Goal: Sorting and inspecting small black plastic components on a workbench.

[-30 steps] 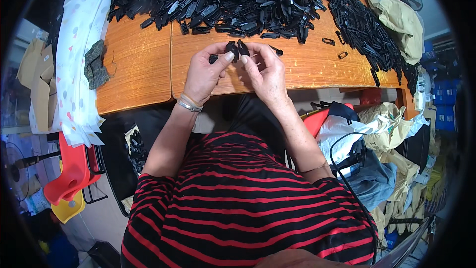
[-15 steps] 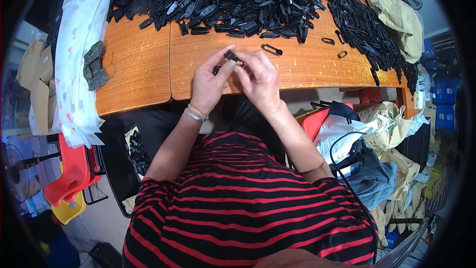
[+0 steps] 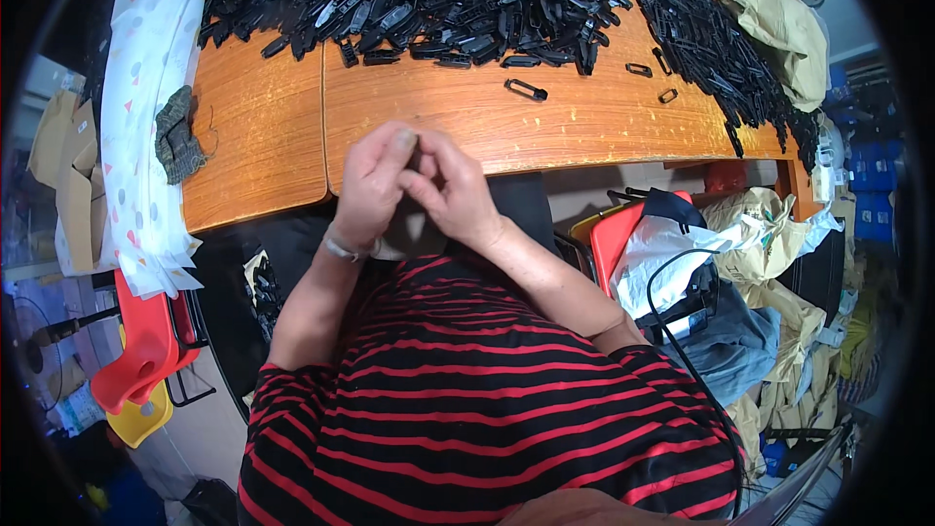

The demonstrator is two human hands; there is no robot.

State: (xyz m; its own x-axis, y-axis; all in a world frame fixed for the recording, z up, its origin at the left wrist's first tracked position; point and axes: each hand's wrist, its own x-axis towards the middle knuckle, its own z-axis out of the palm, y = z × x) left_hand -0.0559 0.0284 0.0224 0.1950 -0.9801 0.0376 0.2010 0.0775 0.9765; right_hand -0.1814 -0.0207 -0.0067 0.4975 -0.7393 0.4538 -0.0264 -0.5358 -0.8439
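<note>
My surface [image 3: 255, 164]: wood-grained, glossy, scuffed. Clips [image 3: 429, 5]: plastic, partly shiny. Knit cloth [image 3: 177, 141]: rough. Bag [image 3: 774, 34]: creased matt paper. Chair [image 3: 138, 372]: smooth plastic. My shirt [image 3: 487, 409]: matt cloth. My bracelet [image 3: 341, 250]: metallic sheen.

Counted are two bare hands [image 3: 368, 180], three loose black oblong open frames [image 3: 541, 94], two red plastic chairs [image 3: 136, 370], one dark-grey knitted cloth [image 3: 177, 141].

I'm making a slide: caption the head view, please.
Left hand meets right hand near black parts heaped on a brown table.
</note>
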